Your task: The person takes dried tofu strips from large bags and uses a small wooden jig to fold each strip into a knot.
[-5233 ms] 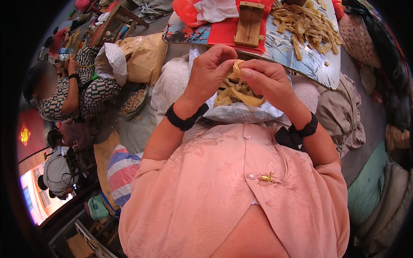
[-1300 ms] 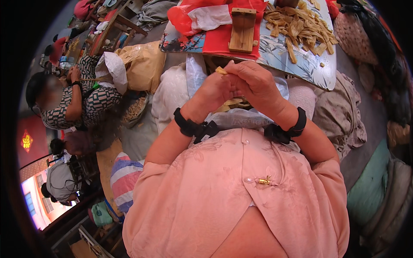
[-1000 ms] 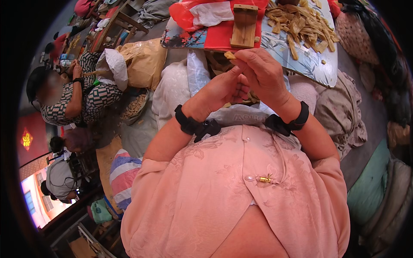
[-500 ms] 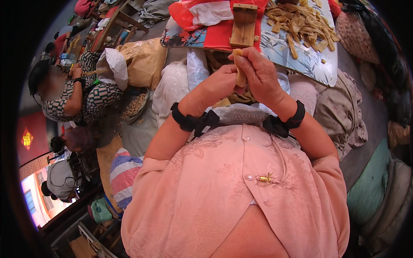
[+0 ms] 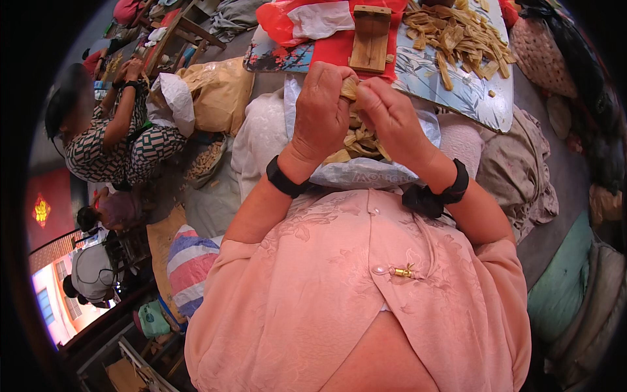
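Note:
Over my lap, my left hand [image 5: 323, 108] and my right hand [image 5: 390, 116] meet, fingers closed on a tan, ridged, pliable strip [image 5: 349, 87]. It looks folded or bunched between my fingertips, and my fingers hide much of it. Below them a clear plastic bag [image 5: 429, 125] lies open across my lap, with several tan pieces [image 5: 363, 142] of the same look inside. Just beyond my hands a small wooden block with a raised end [image 5: 369, 51] stands on a red cloth [image 5: 326, 59].
A low table [image 5: 428, 85] with a painted top carries a heap of tan strips [image 5: 460, 36] at the right. Left of me are a brown paper sack [image 5: 219, 95] and a seated person [image 5: 117, 130] in patterned clothes. Bundled cloth [image 5: 516, 170] lies to the right.
My left hand has risen and turned, its back now upward. The strip, upright and longer in view before, now shows only as a short bunched part. The seated person's hands have moved up.

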### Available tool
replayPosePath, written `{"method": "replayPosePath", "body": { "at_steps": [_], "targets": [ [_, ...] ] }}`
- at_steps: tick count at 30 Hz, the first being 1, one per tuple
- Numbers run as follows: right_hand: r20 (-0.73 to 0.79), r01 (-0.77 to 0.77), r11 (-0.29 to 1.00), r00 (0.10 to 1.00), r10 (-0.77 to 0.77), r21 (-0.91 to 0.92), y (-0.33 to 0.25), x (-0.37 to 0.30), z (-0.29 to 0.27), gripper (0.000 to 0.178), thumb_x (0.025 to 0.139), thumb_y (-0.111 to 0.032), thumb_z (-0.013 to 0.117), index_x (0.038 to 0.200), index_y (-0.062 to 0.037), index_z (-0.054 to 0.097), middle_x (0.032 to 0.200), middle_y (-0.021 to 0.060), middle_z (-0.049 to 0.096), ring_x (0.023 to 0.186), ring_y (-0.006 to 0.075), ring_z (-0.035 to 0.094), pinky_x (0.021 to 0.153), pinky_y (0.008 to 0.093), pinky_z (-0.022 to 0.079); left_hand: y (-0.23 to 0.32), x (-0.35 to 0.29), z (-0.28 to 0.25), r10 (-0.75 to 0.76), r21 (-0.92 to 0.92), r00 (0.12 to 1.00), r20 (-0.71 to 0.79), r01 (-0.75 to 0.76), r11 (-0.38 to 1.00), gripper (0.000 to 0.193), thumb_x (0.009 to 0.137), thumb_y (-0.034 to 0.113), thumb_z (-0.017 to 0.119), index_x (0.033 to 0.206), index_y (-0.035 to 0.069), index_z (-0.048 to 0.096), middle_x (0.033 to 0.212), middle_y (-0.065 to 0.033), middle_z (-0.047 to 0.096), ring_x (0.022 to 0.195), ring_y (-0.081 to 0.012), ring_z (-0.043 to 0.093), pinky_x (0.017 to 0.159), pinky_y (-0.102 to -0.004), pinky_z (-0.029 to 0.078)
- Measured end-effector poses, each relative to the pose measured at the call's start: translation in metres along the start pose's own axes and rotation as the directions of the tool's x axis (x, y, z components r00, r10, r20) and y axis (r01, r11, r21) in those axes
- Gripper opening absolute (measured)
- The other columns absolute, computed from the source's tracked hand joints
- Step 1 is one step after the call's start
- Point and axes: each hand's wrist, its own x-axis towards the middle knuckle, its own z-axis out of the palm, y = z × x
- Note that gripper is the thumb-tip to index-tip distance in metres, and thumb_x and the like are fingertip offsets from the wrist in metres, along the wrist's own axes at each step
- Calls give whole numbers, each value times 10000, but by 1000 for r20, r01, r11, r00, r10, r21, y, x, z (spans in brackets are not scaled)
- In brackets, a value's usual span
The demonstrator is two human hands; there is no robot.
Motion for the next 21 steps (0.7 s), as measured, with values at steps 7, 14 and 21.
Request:
{"method": "replayPosePath", "body": {
  "at_steps": [7,14,21],
  "targets": [
    [46,261,853,962,-270,-451,-17,1,-18,189,862,-198,587,904,-14,577,724,121,604,623,227,599,544,282,446,4,4,-9,-440,-692,704,557,687,222,125,857,10,435,953,6,516,970,-45,556,878,-103,529,751,-243,449],
    [180,52,994,981,-69,100,-33,0,-18,191,894,-158,566,913,20,631,727,-28,574,646,34,479,558,178,404,-2,-2,-6,-401,-633,885,239,455,627,79,889,76,520,922,5,534,837,-4,567,785,-50,527,711,-189,448],
    [85,-154,914,988,132,374,-21,10,-18,91,883,-125,579,885,-48,531,656,-48,476,540,13,406,445,164,285,14,0,5,-546,-782,816,187,460,420,186,860,104,612,1003,-13,610,897,-15,612,788,-59,543,713,-188,452]
  ]
}}
